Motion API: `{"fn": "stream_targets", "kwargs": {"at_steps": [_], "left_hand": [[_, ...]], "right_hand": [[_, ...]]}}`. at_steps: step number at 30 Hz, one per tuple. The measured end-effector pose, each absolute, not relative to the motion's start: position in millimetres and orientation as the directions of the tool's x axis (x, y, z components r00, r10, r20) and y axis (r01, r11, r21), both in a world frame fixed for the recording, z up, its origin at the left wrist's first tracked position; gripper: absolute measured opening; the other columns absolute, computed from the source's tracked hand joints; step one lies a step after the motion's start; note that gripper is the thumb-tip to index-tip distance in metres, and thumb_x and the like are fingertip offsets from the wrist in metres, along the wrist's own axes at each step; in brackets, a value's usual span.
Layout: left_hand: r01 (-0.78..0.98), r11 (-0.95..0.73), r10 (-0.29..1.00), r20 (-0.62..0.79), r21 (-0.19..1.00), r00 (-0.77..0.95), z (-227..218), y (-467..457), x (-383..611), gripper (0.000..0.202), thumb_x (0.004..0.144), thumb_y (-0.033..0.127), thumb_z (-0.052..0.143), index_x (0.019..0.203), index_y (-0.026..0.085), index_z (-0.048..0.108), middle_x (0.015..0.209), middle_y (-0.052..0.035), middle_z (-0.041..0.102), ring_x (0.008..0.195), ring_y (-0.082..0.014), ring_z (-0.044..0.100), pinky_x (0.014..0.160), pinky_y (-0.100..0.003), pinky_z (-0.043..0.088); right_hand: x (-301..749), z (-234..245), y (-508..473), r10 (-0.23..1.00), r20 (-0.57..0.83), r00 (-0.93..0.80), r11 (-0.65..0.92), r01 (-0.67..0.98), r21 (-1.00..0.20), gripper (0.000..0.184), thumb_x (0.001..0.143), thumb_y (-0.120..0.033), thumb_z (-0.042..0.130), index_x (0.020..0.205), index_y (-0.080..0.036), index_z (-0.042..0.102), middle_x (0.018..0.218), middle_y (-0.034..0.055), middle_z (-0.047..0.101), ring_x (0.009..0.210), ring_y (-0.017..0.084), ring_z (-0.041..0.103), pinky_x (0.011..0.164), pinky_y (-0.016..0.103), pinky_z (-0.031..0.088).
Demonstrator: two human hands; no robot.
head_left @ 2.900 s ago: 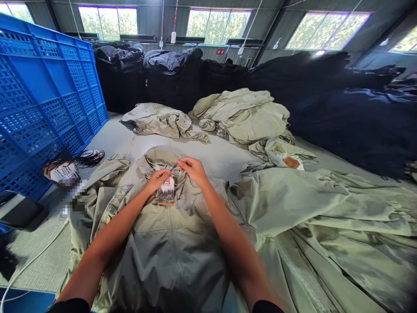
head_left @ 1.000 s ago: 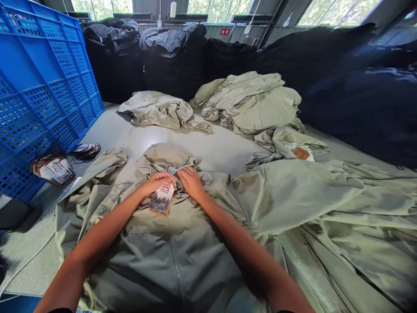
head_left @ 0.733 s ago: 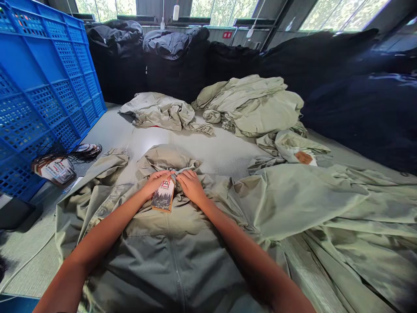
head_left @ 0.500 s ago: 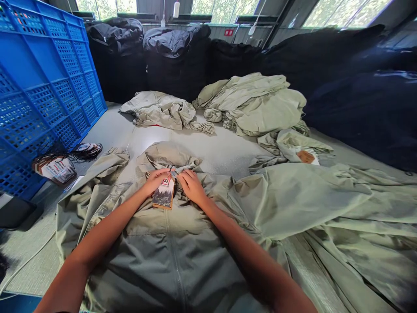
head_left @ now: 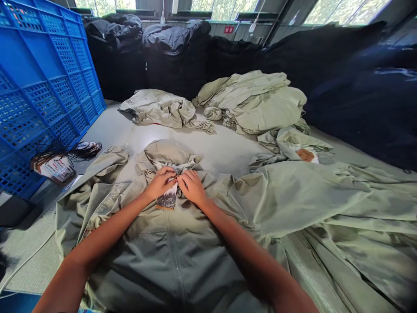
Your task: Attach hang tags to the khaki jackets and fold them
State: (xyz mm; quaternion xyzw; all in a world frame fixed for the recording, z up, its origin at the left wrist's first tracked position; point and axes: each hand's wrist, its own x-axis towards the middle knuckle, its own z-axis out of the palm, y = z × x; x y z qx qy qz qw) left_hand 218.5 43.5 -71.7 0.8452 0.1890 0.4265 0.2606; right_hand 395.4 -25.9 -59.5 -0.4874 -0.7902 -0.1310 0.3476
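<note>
An olive-grey jacket (head_left: 146, 248) with a front zip lies spread before me, its hood at the far end. At its collar my left hand (head_left: 160, 181) is closed over the upper part of a hang tag (head_left: 167, 198) printed with dark trees. Close against it, my right hand (head_left: 191, 186) is closed, fingertips pinched at the tag's top where its string would be; the string itself is too small to make out. The tag's lower half hangs down over the zip.
A tall blue plastic crate (head_left: 48, 74) stands at the left. Below it lies a bundle of hang tags (head_left: 58, 168) with black strings. Crumpled garments (head_left: 257, 102) rest at the back, another garment (head_left: 319, 195) at the right. Dark full sacks (head_left: 176, 65) line the far side.
My left hand has shifted right and over the tag, covering its top and logo. My fingertips have come together, and the tag has moved slightly right.
</note>
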Motion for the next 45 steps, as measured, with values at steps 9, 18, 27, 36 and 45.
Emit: {"fn": "stream_targets", "kwargs": {"at_steps": [9,18,27,36,45], "left_hand": [[0.024,-0.737,0.56,0.589,0.676,0.582,-70.7,45.3,218.5,0.03,0.098,0.041,0.048,0.093,0.02,0.069,0.104,-0.0097,0.06,0.108,-0.0214,0.056,0.098,-0.037,0.044],[-0.082,-0.467,0.696,0.423,0.881,0.581,-76.9,58.5,219.8,0.043,0.091,0.057,0.052,0.087,0.019,0.073,0.101,-0.0081,0.062,0.108,-0.022,0.056,0.101,-0.035,0.042],[-0.052,-0.334,0.745,0.297,0.941,0.597,-71.6,55.0,218.8,0.035,0.086,0.048,0.058,0.076,0.017,0.07,0.098,-0.0059,0.064,0.093,-0.0192,0.06,0.087,-0.03,0.046],[-0.123,-0.2,0.776,0.234,0.972,0.586,-72.3,51.0,221.3,0.036,0.083,0.053,0.063,0.089,0.017,0.066,0.083,-0.0017,0.067,0.079,-0.0158,0.061,0.079,-0.028,0.047],[-0.096,-0.191,0.796,0.211,0.977,0.567,-71.9,49.8,220.0,0.045,0.08,0.061,0.064,0.087,0.016,0.068,0.081,-0.0006,0.067,0.076,-0.0141,0.059,0.07,-0.025,0.045]], "right_hand": [[396.7,-60.3,-20.8,0.757,0.64,-0.132,0.533,0.692,-0.487,0.024,0.102,-0.032,0.039,0.104,-0.022,0.061,0.098,0.0082,0.063,0.096,0.022,0.058,0.087,0.038,0.047],[398.2,-60.4,-17.6,0.869,0.482,-0.115,0.472,0.487,-0.735,0.027,0.094,-0.041,0.056,0.112,-0.024,0.067,0.113,0.0058,0.071,0.105,0.021,0.066,0.095,0.037,0.051],[398.9,-61.6,-17.6,0.875,0.481,-0.064,0.436,0.538,-0.721,0.022,0.092,-0.042,0.059,0.098,-0.023,0.07,0.098,0.0053,0.074,0.09,0.022,0.068,0.083,0.034,0.054],[394.2,-59.2,-19.6,0.798,0.597,-0.086,0.508,0.629,-0.588,0.022,0.098,-0.038,0.05,0.095,-0.023,0.066,0.095,0.0066,0.068,0.092,0.021,0.064,0.085,0.035,0.051],[394.8,-63.2,-19.1,0.785,0.609,-0.117,0.511,0.678,-0.529,0.023,0.101,-0.036,0.045,0.1,-0.025,0.065,0.099,0.0071,0.066,0.097,0.022,0.062,0.091,0.037,0.05]]}}
